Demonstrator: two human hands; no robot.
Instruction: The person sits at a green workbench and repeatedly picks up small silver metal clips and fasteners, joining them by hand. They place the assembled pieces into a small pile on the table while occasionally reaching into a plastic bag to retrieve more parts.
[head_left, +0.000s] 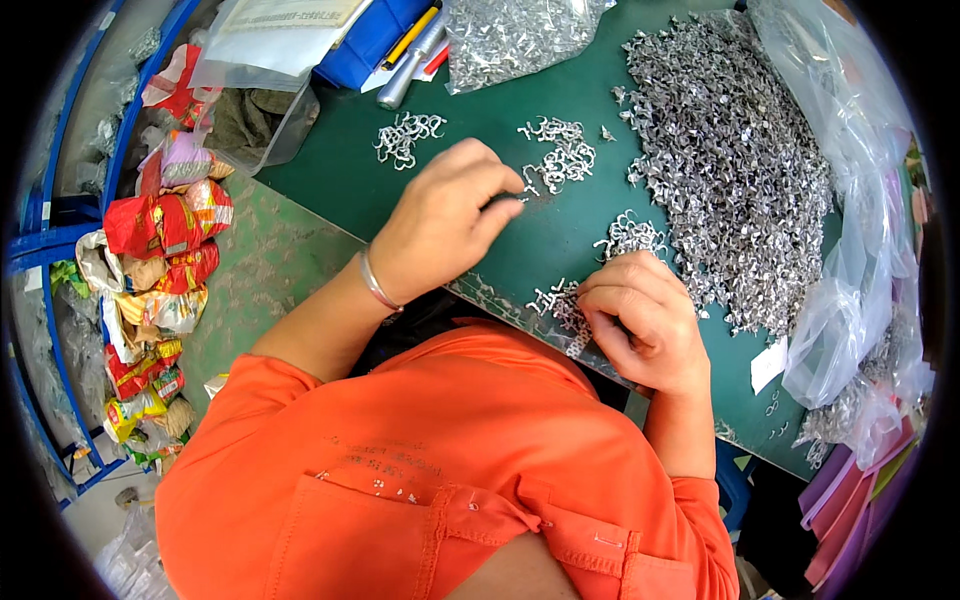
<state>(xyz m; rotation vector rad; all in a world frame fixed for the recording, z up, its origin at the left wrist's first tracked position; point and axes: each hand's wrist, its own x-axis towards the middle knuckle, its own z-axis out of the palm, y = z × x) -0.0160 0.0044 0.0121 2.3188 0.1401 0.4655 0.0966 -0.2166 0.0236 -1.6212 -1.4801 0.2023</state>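
A careless sweep of the right hand (640, 315), curled beside the near pile of curved metal clips (556, 300), could spill them over the green table (565, 240)'s edge. The left hand (450, 210)'s thumb and forefinger nearly meet; I cannot tell whether either hand grips anything. The piled clips point every way, sharing no long axis.
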